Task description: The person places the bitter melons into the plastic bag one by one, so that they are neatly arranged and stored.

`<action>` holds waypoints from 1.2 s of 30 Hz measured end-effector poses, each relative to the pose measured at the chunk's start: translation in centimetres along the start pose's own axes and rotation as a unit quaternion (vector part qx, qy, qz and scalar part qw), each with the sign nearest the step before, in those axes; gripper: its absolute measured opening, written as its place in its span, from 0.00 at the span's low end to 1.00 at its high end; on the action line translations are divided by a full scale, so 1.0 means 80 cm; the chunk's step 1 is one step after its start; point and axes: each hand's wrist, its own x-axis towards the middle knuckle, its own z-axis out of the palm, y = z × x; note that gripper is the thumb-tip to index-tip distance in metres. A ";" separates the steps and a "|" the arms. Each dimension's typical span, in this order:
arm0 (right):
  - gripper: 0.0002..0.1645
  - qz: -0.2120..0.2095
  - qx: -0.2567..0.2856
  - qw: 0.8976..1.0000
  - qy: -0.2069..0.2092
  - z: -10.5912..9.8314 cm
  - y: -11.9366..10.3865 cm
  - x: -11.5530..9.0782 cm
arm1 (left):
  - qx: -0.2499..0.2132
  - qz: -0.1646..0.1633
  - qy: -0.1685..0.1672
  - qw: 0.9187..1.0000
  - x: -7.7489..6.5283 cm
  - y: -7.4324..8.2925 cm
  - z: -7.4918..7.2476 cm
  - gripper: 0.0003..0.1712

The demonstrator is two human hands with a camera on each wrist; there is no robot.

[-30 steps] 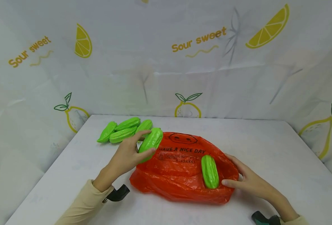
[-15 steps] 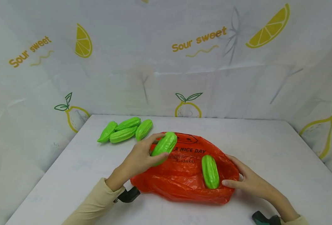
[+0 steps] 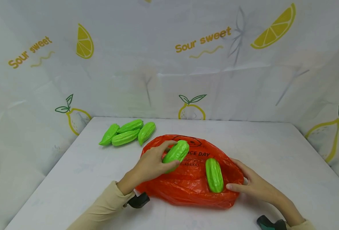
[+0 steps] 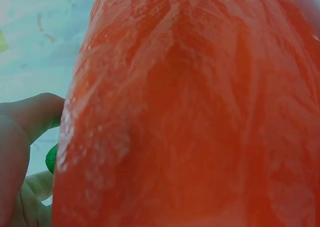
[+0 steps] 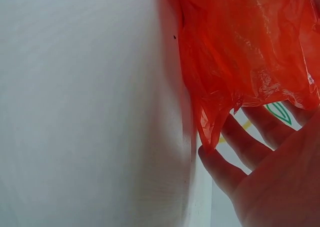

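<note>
In the head view my left hand (image 3: 150,163) grips a bright green, ribbed bitter melon (image 3: 178,153) between thumb and fingers, over the left part of a red plastic bag (image 3: 181,188). Another bitter melon (image 3: 214,175) lies at the bag's right side, beside my right thumb. My right hand (image 3: 252,183) holds the bag's right edge, thumb in front and fingers behind. In the left wrist view red plastic hides most of the scene, with a sliver of the held melon (image 4: 51,159) by the fingers. The right wrist view has fingers (image 5: 245,142) spread against the bag.
Several more bitter melons (image 3: 125,137) lie together at the back left of the white table (image 3: 273,153). Behind the table hangs a white cloth (image 3: 123,70) printed with lemons and lettering. A black wrist mount (image 3: 139,200) sticks out below the left sleeve.
My left hand has carried its bitter melon right and slightly down, from the bag's left edge to over the bag. The right hand and the other melons have stayed put.
</note>
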 end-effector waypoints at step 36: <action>0.49 0.021 0.001 1.000 -0.012 -0.001 0.000 0.003 | 0.018 -0.064 -0.146 0.987 0.025 0.023 0.042 0.41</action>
